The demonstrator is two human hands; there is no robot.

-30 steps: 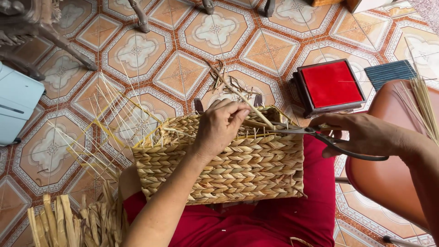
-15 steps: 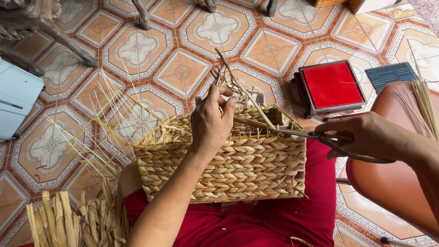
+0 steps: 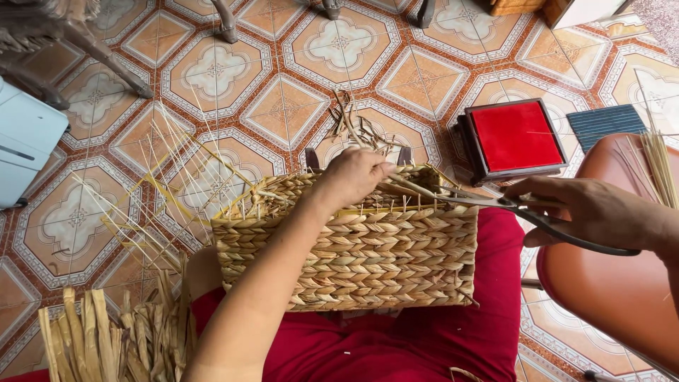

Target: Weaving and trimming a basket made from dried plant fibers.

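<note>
A woven straw basket point(image 3: 353, 255) rests on my lap, over red cloth. My left hand point(image 3: 353, 175) reaches across its top rim and pinches loose dry straw ends point(image 3: 357, 127) that stick up at the far side. My right hand point(image 3: 587, 209) holds metal scissors point(image 3: 488, 201) by the handles. The blades point left, lying over the rim close to the straw under my left hand's fingers.
Thin pale reeds point(image 3: 155, 184) fan out left of the basket. A bundle of flat straw strips point(image 3: 113, 339) lies at lower left. A red-topped box point(image 3: 515, 138), a blue striped pad point(image 3: 605, 124) and an orange-brown chair seat point(image 3: 608, 283) are to the right. Patterned floor tiles lie beyond.
My left hand rose and pulled straw ends up half a second ago, then came back down to the rim. The scissors stayed near the rim on the right.
</note>
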